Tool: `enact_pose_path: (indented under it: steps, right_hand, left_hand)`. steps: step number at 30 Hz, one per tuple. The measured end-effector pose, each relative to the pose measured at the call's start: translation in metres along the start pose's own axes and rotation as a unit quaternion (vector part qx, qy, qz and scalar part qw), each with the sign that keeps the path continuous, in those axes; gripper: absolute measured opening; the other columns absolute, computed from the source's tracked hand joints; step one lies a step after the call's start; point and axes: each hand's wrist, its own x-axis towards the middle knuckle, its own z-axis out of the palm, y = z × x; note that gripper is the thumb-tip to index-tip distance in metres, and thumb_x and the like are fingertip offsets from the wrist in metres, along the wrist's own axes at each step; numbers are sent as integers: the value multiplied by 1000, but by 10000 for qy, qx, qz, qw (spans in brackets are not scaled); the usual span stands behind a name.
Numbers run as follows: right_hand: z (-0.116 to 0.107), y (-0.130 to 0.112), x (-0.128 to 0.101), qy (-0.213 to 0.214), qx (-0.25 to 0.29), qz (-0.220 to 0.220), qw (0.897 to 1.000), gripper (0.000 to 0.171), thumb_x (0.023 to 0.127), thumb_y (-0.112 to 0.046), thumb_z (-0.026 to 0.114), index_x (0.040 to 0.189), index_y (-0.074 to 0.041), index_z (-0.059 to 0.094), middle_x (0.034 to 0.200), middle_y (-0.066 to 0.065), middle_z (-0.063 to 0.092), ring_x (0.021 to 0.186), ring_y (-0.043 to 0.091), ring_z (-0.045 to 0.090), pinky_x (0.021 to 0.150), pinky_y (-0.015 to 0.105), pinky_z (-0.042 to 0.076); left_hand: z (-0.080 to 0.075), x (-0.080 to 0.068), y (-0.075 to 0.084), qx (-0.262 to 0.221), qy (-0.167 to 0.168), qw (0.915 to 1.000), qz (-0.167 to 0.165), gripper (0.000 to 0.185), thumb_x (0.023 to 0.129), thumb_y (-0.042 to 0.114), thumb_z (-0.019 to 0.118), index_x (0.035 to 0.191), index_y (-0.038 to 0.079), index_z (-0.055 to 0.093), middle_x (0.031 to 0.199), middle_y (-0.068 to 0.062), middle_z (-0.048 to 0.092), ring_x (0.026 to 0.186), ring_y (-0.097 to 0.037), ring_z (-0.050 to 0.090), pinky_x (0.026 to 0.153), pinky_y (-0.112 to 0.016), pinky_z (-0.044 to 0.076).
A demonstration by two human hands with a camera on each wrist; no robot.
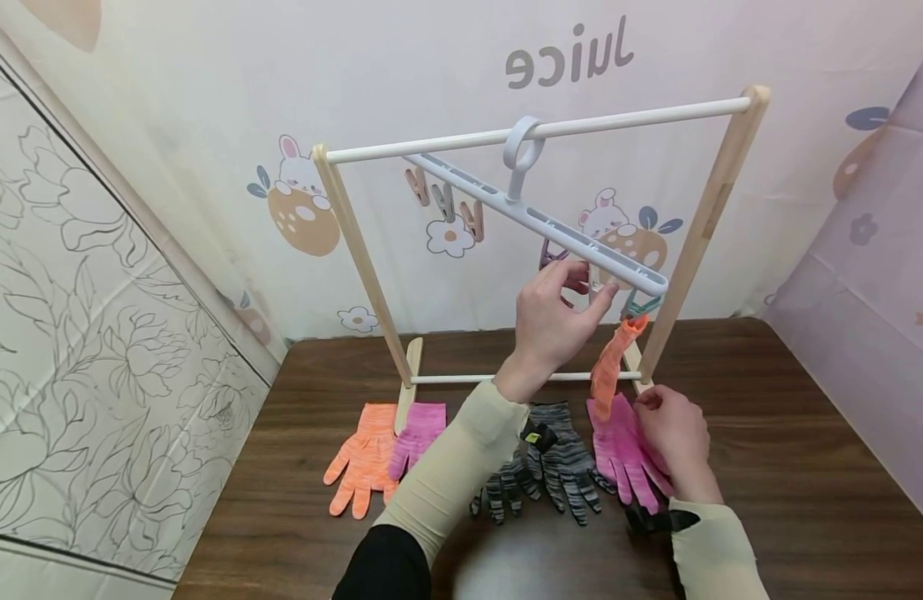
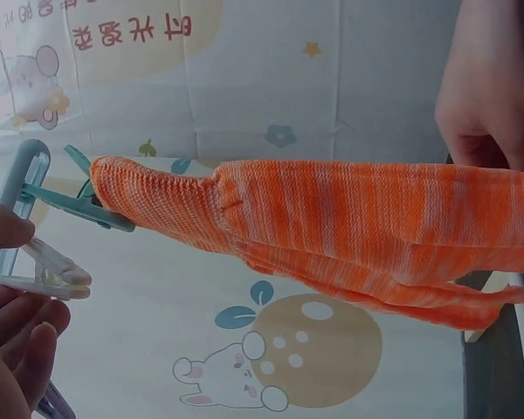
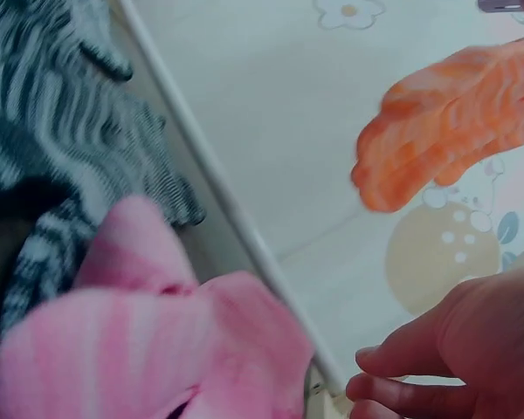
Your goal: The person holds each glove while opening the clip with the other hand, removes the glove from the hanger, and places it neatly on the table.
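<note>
My left hand (image 1: 554, 317) is raised to a pale grey hanger (image 1: 479, 189). Its thumb and fingers pinch a translucent white clothespin (image 2: 57, 271) attached under the hanger's bar. Beside it, a teal clothespin (image 2: 87, 209) grips the cuff of an orange knit glove (image 2: 332, 209), which hangs down. Low on the right, my right hand (image 1: 674, 429) has loosely bent fingers, with nothing seen between them. Those fingertips (image 3: 367, 371) are close to the cuff end of a pink glove (image 1: 619, 442) lying on the table.
The hanger hooks over the white top rod (image 1: 649, 118) of a wooden rack. Wooden-coloured and grey clothespins (image 1: 443, 202) and a purple one (image 1: 549, 252) hang from it. Another orange glove (image 1: 363, 454), a second pink glove (image 1: 419, 429) and dark striped gloves (image 1: 564, 458) lie on the table (image 1: 806, 467).
</note>
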Motion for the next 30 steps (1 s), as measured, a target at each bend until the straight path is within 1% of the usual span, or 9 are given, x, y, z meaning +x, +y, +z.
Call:
enact_pose_path:
  steps: [3,7,10,13,18,23,27,30]
  right_hand:
    - [-7,-6,-3,131,125,-255,9995,19,92,-16,65,101,0,69,90,19,68,81,39,61,66,51,44]
    - [-18,-17,-9,410,217,-511,9976,19,92,-14,67,102,2,68,89,21,68,76,36,60,64,49,46]
    - [-27,-26,-14,618,293,-636,9956,20,93,-14,67,104,2,69,90,22,68,76,35,60,64,47,46]
    - [-36,-34,-20,695,431,-677,9943,20,94,-15,67,105,2,68,92,22,68,79,35,60,65,43,45]
    - [-48,-46,-28,782,612,-835,9915,23,96,-20,65,107,0,68,93,20,68,79,32,59,64,38,43]
    - [-56,-57,-33,947,747,-989,9878,29,99,-28,61,109,-1,68,94,20,68,80,31,58,65,37,43]
    - [-56,-64,-36,1208,998,-1201,9803,30,99,-30,61,108,-2,69,94,18,69,82,30,61,66,34,44]
    - [-52,-68,-38,1396,1157,-1420,9731,29,99,-30,62,106,-4,69,92,15,70,81,26,61,67,29,45]
  left_hand:
    - [0,0,0,-118,-30,9999,-31,25,87,23,78,99,4,67,86,0,65,79,-4,64,65,-9,48]
    - [0,-1,1,-197,-61,9998,-80,25,87,23,78,100,4,67,86,1,64,79,-3,63,64,-9,49]
    - [0,-1,1,-225,-52,9997,-88,26,87,23,78,100,4,67,86,0,63,79,-4,63,65,-9,49]
    - [0,-1,1,-246,-33,9997,-74,26,87,22,78,100,4,67,86,0,63,79,-5,64,64,-9,49]
    - [0,-2,0,-228,1,9997,-89,25,86,22,79,99,5,66,86,0,64,78,-6,64,63,-9,48]
    - [0,-2,-1,-222,2,9997,-108,25,86,22,78,99,4,66,87,0,64,78,-4,64,63,-11,50]
    - [0,-2,0,-261,20,9996,-92,26,86,22,78,99,3,66,86,0,64,78,-4,64,64,-10,49]
    - [1,-2,0,-270,24,9996,-88,26,86,22,78,100,3,66,86,0,63,78,-5,64,63,-11,49]
